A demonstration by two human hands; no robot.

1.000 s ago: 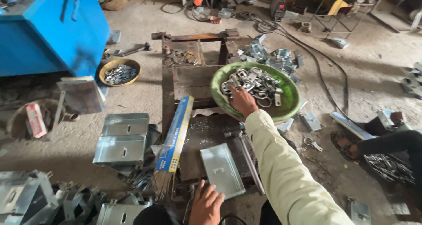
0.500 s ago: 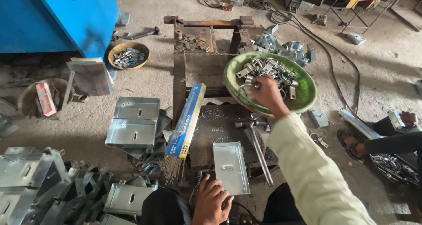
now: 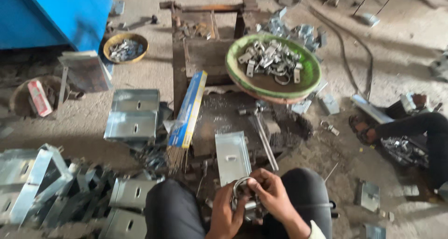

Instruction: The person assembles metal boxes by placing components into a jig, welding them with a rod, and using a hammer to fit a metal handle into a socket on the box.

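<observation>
Down between the knees, both hands meet on a curved metal clamp (image 3: 242, 192): the left hand (image 3: 227, 211) cups it from below with fingers curled around its ring, and the right hand (image 3: 269, 192) pinches its upper edge, thumb and fingertips pressed together on the metal. Just beyond the fingers lies a flat galvanised plate (image 3: 232, 156) with a slot, and a hammer (image 3: 262, 134) rests beside it to the right. Farther out from the fingertips sits a green basin (image 3: 311, 73) heaped with similar clamps. Left of the knuckles, a blue packet of welding rods (image 3: 187, 110) lies slanted, rod ends spilling toward the left knee.
</observation>
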